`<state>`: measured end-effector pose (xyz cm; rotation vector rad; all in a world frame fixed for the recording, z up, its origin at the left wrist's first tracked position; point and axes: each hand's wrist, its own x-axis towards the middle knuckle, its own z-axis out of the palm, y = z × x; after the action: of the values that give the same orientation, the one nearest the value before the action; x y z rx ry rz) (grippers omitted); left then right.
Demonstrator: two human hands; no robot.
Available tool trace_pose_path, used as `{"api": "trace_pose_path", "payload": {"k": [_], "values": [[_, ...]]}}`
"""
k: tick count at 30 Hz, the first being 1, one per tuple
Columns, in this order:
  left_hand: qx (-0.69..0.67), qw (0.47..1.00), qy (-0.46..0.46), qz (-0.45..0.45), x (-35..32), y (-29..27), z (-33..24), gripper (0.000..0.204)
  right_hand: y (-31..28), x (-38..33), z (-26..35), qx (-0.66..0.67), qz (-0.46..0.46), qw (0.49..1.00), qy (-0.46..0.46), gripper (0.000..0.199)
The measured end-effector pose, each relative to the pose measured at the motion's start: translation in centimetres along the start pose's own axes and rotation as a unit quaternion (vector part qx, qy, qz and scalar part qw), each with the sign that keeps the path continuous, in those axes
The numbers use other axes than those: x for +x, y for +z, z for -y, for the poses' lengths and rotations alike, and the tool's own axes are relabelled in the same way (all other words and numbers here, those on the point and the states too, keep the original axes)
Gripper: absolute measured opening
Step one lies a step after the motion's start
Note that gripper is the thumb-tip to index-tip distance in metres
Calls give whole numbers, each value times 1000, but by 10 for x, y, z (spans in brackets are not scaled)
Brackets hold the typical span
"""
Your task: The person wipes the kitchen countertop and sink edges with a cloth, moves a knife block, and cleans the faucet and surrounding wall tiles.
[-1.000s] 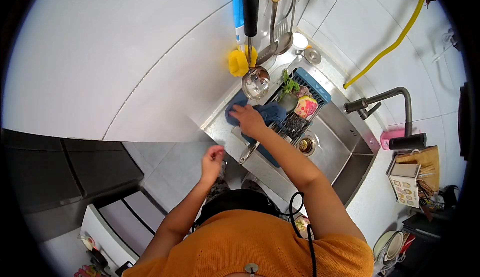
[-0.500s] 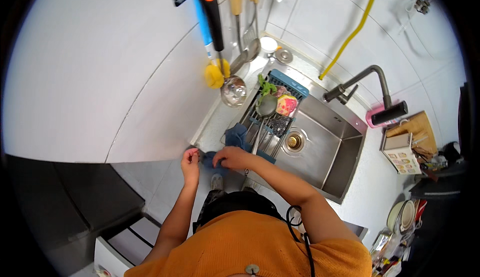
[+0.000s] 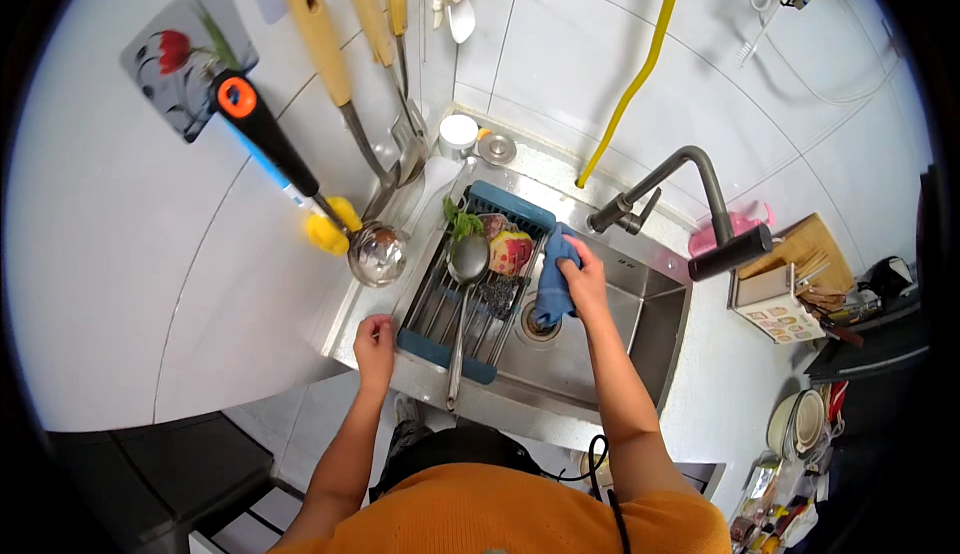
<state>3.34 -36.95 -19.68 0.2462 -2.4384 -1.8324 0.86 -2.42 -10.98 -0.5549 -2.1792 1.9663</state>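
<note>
The right hand (image 3: 583,279) is gripping a blue cloth (image 3: 553,284) over the steel sink (image 3: 640,329), just above the drain. The left hand (image 3: 374,344) is resting with curled fingers on the sink's front corner, beside the drying rack (image 3: 440,349) holding a ladle (image 3: 466,264).

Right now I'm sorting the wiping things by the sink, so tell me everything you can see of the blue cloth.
The blue cloth looks like soft, plain mid-blue fabric, crumpled and hanging in folds rather than spread flat. The right hand has its grip on its upper part, holding it over the steel sink, right beside the dish rack. Its lower end hangs down toward the round drain. Whether it is wet cannot be told.
</note>
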Motion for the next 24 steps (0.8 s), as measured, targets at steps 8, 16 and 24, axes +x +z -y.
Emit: {"api": "trace_pose_path", "payload": {"k": [8, 16, 24], "values": [[50, 995, -17, -89, 47, 26, -19, 13, 69, 140, -32, -393, -16, 872, -292, 38], [61, 996, -68, -16, 47, 52, -29, 16, 107, 177, -74, -436, 6, 823, -365, 36], [35, 998, 37, -38, 38, 69, -23, 12, 53, 185, -98, -388, -27, 869, -307, 33]]}}
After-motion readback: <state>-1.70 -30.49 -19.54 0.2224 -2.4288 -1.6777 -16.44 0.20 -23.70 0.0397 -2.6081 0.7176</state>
